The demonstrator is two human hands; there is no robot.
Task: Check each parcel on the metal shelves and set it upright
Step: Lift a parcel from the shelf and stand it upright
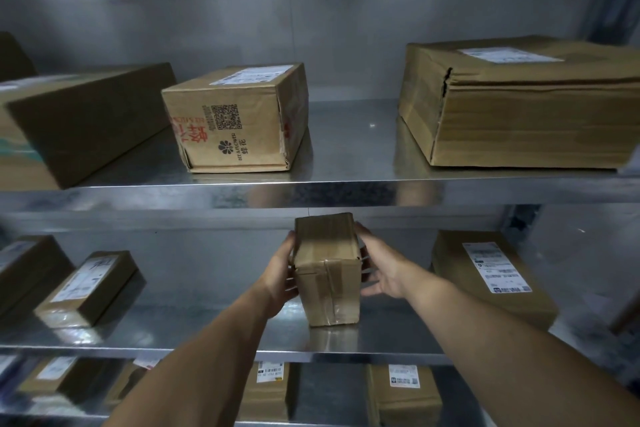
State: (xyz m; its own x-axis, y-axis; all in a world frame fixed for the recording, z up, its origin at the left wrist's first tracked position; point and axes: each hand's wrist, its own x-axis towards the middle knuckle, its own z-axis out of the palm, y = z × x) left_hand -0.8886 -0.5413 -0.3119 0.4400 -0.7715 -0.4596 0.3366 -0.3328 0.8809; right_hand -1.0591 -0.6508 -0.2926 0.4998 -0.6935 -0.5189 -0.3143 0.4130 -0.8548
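**Both hands on a small parcel, middle shelf**

We see a small parcel (pixel 327 274), brown cardboard with tape over it, standing on end near the front of the middle shelf (pixel 207 326). The left hand (pixel 278 276) grips its left side, fingers curled round the edge. The right hand (pixel 381 269) holds the right side, fingertips up by the top corner, thumb lower. Both hands are clamped on it, one per side. Its bottom looks to touch the shelf, but we cannot tell for sure.

On the same shelf, at left, a dark box (pixel 24 270) sits at the edge, with a labelled parcel (pixel 86 288) just beside it, lying flat at an angle. At right a flat parcel (pixel 491 281) lies with its white label up, well apart from the hands.

On the top shelf (pixel 346 152) a long box (pixel 90 125) lies at a slant at left. In the middle is a printed box (pixel 232 121) with a QR code and red writing turned sideways, label on top. At right is a big box (pixel 526 107), wide and low, split at one corner, label on top.

On the bottom shelf (pixel 294 423) a narrow parcel (pixel 266 388) and a wider parcel (pixel 403 395), both labelled, stand below the hands. More parcels at left are blurred.

All boxes are closed, so contents are not visible. The shelves are shiny metal with reflections. The back wall (pixel 311 10) is grey metal sheet. The light is dim.
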